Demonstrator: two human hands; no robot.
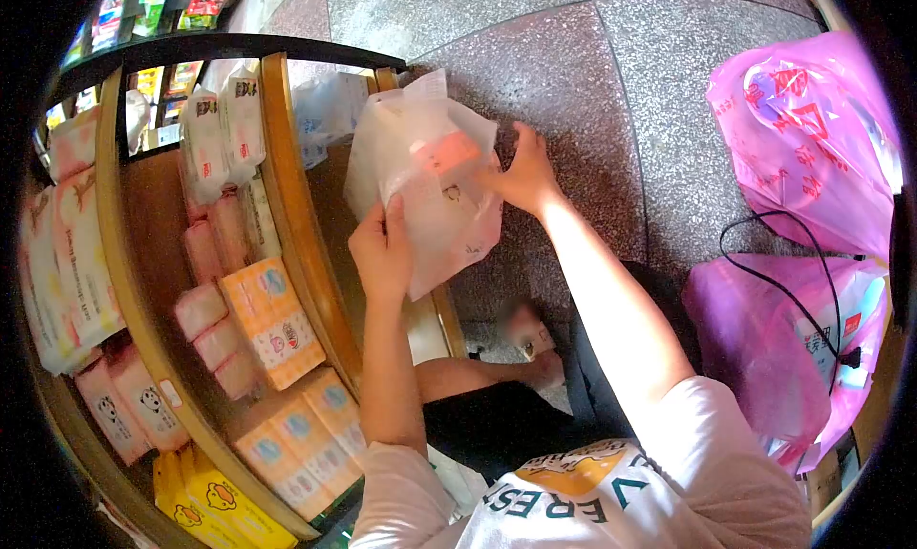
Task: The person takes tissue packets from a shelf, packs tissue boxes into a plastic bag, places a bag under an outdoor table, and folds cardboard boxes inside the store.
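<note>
A translucent white plastic bag [387, 138] is held up in front of me at the shelf's edge, with a pink-orange patch and small dark print showing on it; its contents are too hazy to identify. My left hand [385, 248] grips the bag's lower left side, thumb laid on the near face. At the bag's right edge is my right hand [525, 175], its fingers spread apart. One of its fingertips reaches over the bag, and whether it presses on the plastic I cannot tell.
Wooden shelving [296, 196] on the left holds white tissue packs [224, 134], orange packs [274, 320] and yellow duck-print packs [215, 496]. Pink plastic bags [802, 138] stand on the right with a black cord [778, 267] across them. Speckled floor tiles [564, 81] lie ahead.
</note>
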